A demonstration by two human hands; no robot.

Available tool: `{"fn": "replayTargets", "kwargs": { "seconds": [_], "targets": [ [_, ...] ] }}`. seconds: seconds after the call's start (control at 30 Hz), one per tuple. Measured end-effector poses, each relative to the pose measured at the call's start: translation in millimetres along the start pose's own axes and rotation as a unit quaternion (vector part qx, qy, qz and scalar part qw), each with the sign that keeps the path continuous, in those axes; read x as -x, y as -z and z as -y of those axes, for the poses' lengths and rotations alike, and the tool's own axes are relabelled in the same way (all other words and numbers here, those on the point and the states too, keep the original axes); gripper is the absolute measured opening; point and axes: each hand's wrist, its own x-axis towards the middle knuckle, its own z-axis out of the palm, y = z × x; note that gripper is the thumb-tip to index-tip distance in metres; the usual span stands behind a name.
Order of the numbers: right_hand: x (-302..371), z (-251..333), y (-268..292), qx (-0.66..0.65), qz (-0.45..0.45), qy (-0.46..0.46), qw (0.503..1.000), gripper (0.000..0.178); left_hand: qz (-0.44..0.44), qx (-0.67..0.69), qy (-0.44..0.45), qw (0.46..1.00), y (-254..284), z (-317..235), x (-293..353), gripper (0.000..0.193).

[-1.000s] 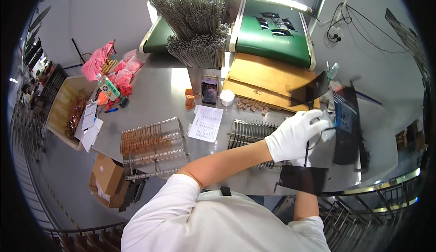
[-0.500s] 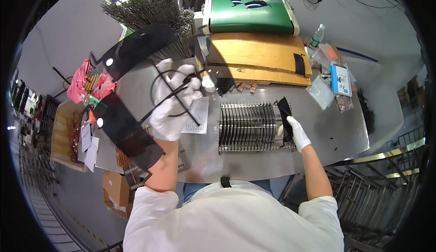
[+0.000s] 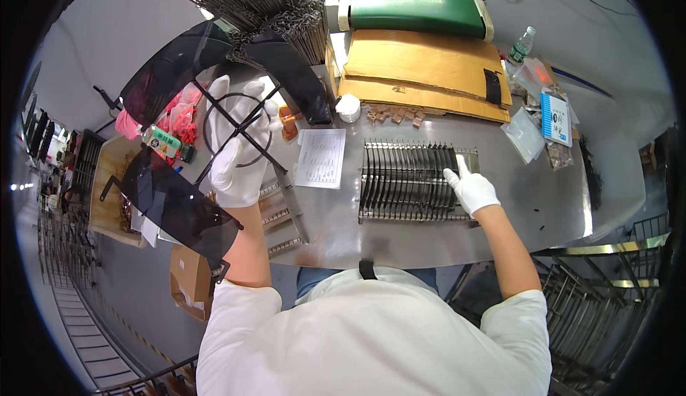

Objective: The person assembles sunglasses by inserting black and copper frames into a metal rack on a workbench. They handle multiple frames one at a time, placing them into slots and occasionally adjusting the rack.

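My gloved left hand [image 3: 243,142] is closed on a black wire frame [image 3: 239,130], a ring with crossed rods. Dark, see-through curved panels [image 3: 189,207] hang from the rod ends around it. On the table to the right lies a slotted metal rack [image 3: 400,217], holding a row of dark curved panels on edge. My gloved right hand [image 3: 477,192] is at the rack's right end, thumb and forefinger on either side of the last dark panel [image 3: 451,159]. That panel stands among the others. The fingers partly cover its edge.
A printed sheet [image 3: 321,157] and a white roll [image 3: 349,107] lie mid-table. Behind are cardboard sheets [image 3: 421,67], small brown blocks [image 3: 396,114] and a green conveyor [image 3: 414,14]. Wire hooks [image 3: 250,0] pile at back left. A bottle [image 3: 522,46] and bags stand right.
The panel in my right hand has gone from tilted at the rack's end to standing in the row. My left hand has shifted left with the wire frame, which has turned.
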Motion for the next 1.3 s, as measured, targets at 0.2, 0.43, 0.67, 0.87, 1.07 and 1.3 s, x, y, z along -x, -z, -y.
{"fn": "replayTargets", "kwargs": {
  "seconds": [0.2,0.43,0.67,0.87,1.07,1.3],
  "targets": [
    [40,36,50,-0.068,-0.313,0.262,0.910,0.106,0.074,0.290,0.200,0.933,-7,40,-6,0.059],
    [74,81,44,-0.660,0.174,0.218,0.697,0.062,0.174,0.265,0.284,0.905,-82,92,30,0.057],
    [34,-3,36,-0.651,0.020,0.051,0.757,0.048,0.177,0.137,0.226,0.948,-31,54,26,0.070],
    [-24,-70,-29,-0.545,0.068,0.021,0.835,0.053,0.061,0.099,0.188,0.975,1,31,48,0.090],
    [-31,-48,-37,-0.542,0.130,-0.069,0.827,0.051,0.058,0.082,0.157,0.982,12,9,54,0.089],
    [-21,-56,-39,-0.575,0.182,-0.048,0.796,0.052,0.044,0.075,0.148,0.985,15,3,55,0.088]
  ]
}}
